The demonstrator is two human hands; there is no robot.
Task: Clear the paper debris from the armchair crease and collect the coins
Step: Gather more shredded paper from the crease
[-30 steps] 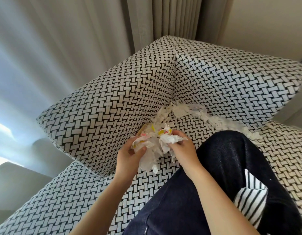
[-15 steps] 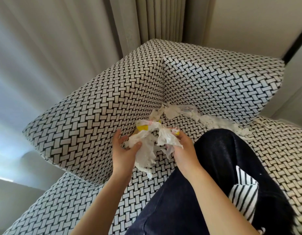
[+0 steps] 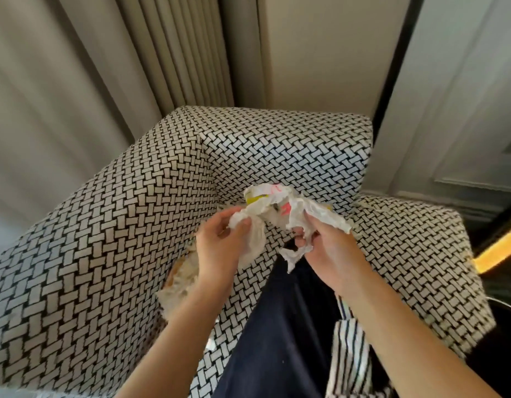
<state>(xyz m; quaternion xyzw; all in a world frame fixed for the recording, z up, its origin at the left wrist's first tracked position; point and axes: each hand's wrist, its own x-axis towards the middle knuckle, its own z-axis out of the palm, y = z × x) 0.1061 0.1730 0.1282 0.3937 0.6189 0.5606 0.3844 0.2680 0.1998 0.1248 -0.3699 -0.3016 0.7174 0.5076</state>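
At ten o'clock of the view hangs a pale curtain [image 3: 76, 96]; below it, from eight o'clock to the centre, spreads the armchair [image 3: 99, 231] with a black-and-white woven pattern; in the crease between its arm and its seat, at seven o'clock from the centre, lie torn paper scraps [image 3: 178, 282], blurred and partly hidden by the left forearm; just right of them is the left hand [image 3: 220, 248], its thumb and fingers curled and pinching the left end of a crumpled paper wad [image 3: 277, 206]; this wad, white with yellow and pink marks, is held up near the centre, at one o'clock from the left hand; the right hand [image 3: 329, 254] grips the wad's right end with curled fingers, and a torn strip hangs down there; at six o'clock a leg in dark trousers [image 3: 283, 340] lies on the seat; beside it, at five o'clock, is a striped cloth [image 3: 349, 357]; at two o'clock stands a grey panelled door [image 3: 463, 116]; at three o'clock glows a yellow strip [image 3: 498, 251].
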